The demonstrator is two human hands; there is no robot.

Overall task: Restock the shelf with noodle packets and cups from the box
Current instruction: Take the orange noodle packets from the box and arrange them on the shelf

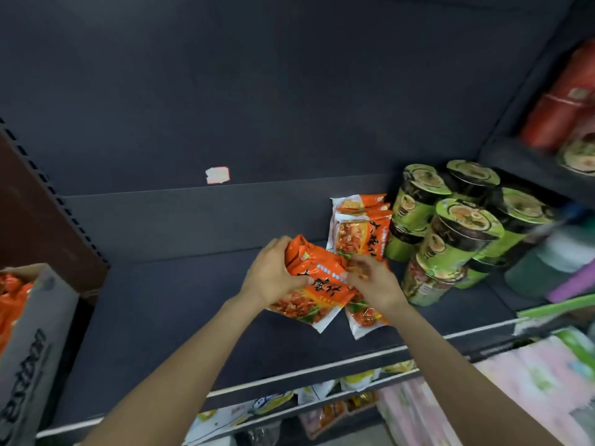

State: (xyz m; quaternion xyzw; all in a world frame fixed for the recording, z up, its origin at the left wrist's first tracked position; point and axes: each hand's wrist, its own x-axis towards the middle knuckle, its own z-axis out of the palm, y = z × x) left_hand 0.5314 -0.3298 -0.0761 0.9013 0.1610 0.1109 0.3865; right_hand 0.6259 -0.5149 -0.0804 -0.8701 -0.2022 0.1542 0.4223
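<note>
Landmark taken: the standing row of orange packets [360, 225], leaned upright at the back of the dark shelf [161, 300], touching the green noodle cups [450, 226] on their right.

An orange noodle packet [314, 281] is held in front of and slightly left of that row, over the shelf board. The left hand [273, 272] is clamped on the packet's upper left edge, fingers curled over the top seam. The right hand [373, 281] is closed on the packet's right edge; whether it also pinches the second packet [363, 313] lying beneath, just in front of the row, cannot be told. Both grips are judged firm, the film being visibly crumpled.

Long axis of the held packet: runs diagonally, top end toward the back left of the shelf, bottom seam toward the front edge. The row's packets stand with long axis vertical. A rotation to upright and a short push back and right toward the row is judged to be needed. The right hand is nearer the row; the left is on the far side of the packet from it.

The box [29, 333] stands well left of the row, orange packets visible inside. Restock judged partway done.
</note>
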